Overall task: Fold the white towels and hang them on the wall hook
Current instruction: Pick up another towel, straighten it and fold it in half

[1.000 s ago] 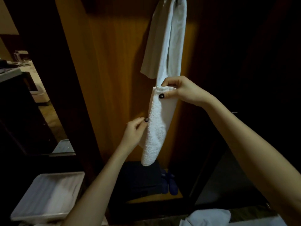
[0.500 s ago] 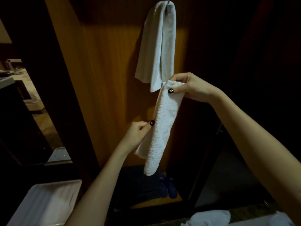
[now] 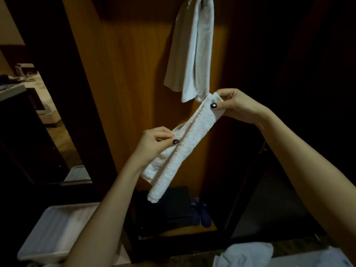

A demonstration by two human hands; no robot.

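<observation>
A narrow folded white towel (image 3: 185, 143) stretches slantwise between my two hands in front of a wooden wall panel (image 3: 131, 78). My right hand (image 3: 237, 106) pinches its upper end. Lower down, my left hand (image 3: 156, 141) pinches its left edge near the middle, and the lower end hangs free. Another white towel (image 3: 192, 53) hangs folded over the wall hook at the top; the hook itself is hidden by cloth and the frame edge.
More white towels (image 3: 250, 255) lie at the bottom right. A white tray-like bin (image 3: 52, 234) stands at the bottom left. Dark blue slippers (image 3: 202, 214) and a dark box (image 3: 169, 211) sit on the low shelf below the panel.
The towel hung almost straight down before; now it slants, its lower part pulled to the left by my left hand. My right hand has kept its pinch on the top end.
</observation>
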